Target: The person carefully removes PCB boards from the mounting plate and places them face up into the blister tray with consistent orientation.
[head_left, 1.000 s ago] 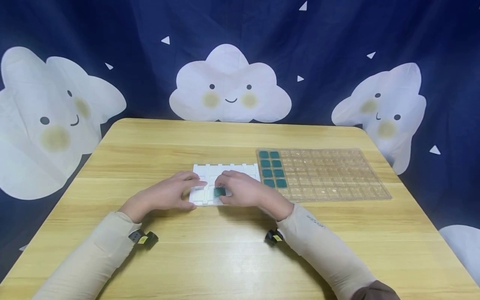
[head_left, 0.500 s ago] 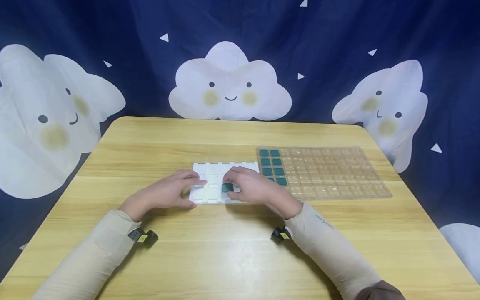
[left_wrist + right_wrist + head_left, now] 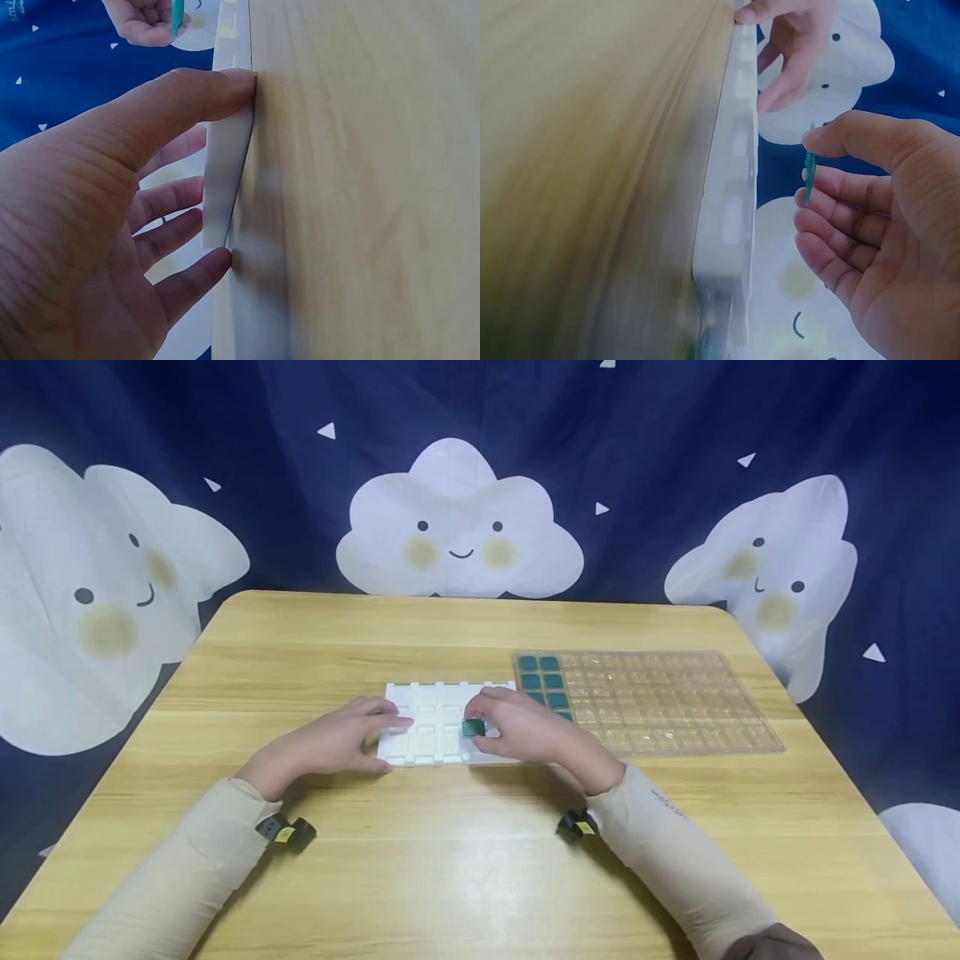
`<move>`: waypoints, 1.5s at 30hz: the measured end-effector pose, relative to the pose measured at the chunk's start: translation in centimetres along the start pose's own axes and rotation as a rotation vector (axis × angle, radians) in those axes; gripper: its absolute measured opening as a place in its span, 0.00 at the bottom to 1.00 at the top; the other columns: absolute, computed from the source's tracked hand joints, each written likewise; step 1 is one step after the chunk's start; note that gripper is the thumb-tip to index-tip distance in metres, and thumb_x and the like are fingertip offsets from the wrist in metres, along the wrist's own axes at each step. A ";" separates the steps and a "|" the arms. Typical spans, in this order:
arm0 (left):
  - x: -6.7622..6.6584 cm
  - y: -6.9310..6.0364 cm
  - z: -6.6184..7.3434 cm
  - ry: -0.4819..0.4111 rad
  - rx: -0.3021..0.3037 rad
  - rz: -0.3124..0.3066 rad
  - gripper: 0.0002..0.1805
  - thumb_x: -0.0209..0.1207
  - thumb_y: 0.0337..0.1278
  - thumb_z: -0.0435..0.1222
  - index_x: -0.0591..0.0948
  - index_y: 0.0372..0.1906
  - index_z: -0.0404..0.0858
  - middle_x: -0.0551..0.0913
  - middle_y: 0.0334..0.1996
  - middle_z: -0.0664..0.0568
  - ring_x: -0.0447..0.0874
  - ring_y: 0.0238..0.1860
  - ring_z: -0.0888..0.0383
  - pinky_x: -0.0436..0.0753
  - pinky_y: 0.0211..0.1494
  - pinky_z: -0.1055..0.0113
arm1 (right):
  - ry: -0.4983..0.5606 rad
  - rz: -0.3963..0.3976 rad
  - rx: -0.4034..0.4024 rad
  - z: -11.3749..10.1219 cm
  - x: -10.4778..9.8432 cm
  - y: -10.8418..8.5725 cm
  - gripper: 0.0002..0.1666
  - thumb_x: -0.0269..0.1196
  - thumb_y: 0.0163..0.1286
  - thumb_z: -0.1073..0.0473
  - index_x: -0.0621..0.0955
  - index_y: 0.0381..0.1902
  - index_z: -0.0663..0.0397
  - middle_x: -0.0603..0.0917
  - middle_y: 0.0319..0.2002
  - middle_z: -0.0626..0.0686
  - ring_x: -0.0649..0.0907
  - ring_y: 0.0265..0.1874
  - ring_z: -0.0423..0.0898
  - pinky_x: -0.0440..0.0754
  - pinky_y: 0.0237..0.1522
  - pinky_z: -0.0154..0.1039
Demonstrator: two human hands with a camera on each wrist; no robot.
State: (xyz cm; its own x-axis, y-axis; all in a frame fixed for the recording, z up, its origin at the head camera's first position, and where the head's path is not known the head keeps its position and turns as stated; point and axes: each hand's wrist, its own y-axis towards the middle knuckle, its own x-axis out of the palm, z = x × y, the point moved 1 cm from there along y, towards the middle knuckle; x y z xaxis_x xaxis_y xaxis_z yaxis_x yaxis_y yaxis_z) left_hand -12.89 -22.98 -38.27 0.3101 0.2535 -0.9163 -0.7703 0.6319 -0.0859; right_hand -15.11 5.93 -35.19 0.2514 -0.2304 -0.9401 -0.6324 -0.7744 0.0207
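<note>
My right hand (image 3: 525, 725) pinches a thin green square tile (image 3: 473, 727) between thumb and fingers, above the right part of a white compartmented tray (image 3: 426, 696). In the right wrist view the tile (image 3: 810, 171) is edge-on, with small ridges and a pale bump on one face, and apart from the tray (image 3: 724, 240). The left hand (image 3: 330, 737) holds the tray's left end. Seen from the left wrist, its thumb presses the near side while the fingers lie around the end. The right hand hides part of the tray.
A clear plastic tray (image 3: 652, 703) with many cells lies right of the white one, their edges close together. Its two leftmost columns carry green tiles (image 3: 552, 681), some partly hidden by the right hand. Behind the wooden table (image 3: 480, 868) hangs a blue cloud-print curtain (image 3: 630, 410).
The right hand has lifted the green tile off the white tray and moved it to the right. The left hand stays on the tray's left end. The head view has tilted slightly.
</note>
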 end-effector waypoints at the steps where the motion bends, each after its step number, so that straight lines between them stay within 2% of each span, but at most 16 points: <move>1: 0.0 0.0 0.0 0.000 0.001 0.000 0.40 0.71 0.50 0.46 0.71 0.70 0.44 0.69 0.66 0.43 0.65 0.65 0.44 0.67 0.68 0.46 | 0.000 0.000 0.002 0.1 0.0 -0.1 0.19 0.65 0.65 0.55 0.81 0.52 0.58 0.81 0.46 0.49 0.78 0.45 0.44 0.78 0.52 0.40; 5: 0.0 0.0 0.0 0.000 -0.001 0.001 0.40 0.71 0.50 0.46 0.71 0.70 0.44 0.69 0.65 0.43 0.65 0.65 0.44 0.67 0.68 0.47 | 0.002 -0.001 0.015 0.4 -0.2 -0.5 0.19 0.65 0.65 0.56 0.81 0.52 0.58 0.81 0.46 0.49 0.78 0.44 0.45 0.78 0.52 0.41; 13: 0.0 0.0 -0.1 0.002 0.009 0.012 0.40 0.71 0.49 0.46 0.71 0.70 0.43 0.69 0.65 0.42 0.65 0.65 0.43 0.67 0.68 0.47 | 0.001 0.012 0.024 1.0 -0.5 -1.2 0.20 0.66 0.65 0.56 0.81 0.52 0.58 0.81 0.47 0.50 0.78 0.49 0.47 0.77 0.54 0.41; 22: 0.0 0.0 -0.1 0.002 0.000 0.005 0.40 0.71 0.50 0.46 0.71 0.70 0.44 0.69 0.66 0.43 0.64 0.66 0.44 0.66 0.69 0.47 | -0.002 0.042 0.053 1.8 -0.9 -2.3 0.19 0.67 0.63 0.56 0.81 0.51 0.57 0.80 0.45 0.49 0.77 0.45 0.44 0.78 0.51 0.40; 32: 0.0 -0.1 0.1 -0.007 -0.013 -0.004 0.40 0.71 0.50 0.46 0.71 0.70 0.44 0.68 0.66 0.43 0.63 0.67 0.43 0.65 0.69 0.46 | 0.024 0.051 0.075 2.8 -1.4 -3.8 0.19 0.68 0.63 0.58 0.81 0.50 0.59 0.79 0.43 0.50 0.77 0.43 0.47 0.79 0.51 0.43; 37: -0.1 -0.1 0.0 -0.008 -0.015 -0.005 0.40 0.70 0.51 0.46 0.71 0.70 0.44 0.68 0.66 0.43 0.63 0.67 0.43 0.65 0.69 0.46 | 0.013 0.063 0.085 3.5 -1.6 -4.4 0.18 0.68 0.63 0.57 0.81 0.49 0.59 0.79 0.43 0.50 0.79 0.45 0.47 0.79 0.51 0.44; 45: 0.1 0.0 -0.2 0.003 -0.003 -0.005 0.40 0.70 0.51 0.47 0.70 0.71 0.45 0.68 0.67 0.42 0.63 0.67 0.43 0.65 0.69 0.46 | 0.018 0.062 0.090 4.6 -1.8 -5.6 0.20 0.67 0.64 0.57 0.81 0.51 0.60 0.82 0.48 0.53 0.80 0.51 0.52 0.78 0.56 0.48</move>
State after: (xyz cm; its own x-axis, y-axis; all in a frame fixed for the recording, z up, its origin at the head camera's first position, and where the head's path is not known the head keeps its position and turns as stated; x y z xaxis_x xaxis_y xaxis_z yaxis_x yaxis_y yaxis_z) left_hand -12.94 -23.10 -38.39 0.3124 0.2479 -0.9170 -0.7704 0.6309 -0.0919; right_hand -15.40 13.36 -35.16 0.2222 -0.2871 -0.9318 -0.7104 -0.7022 0.0470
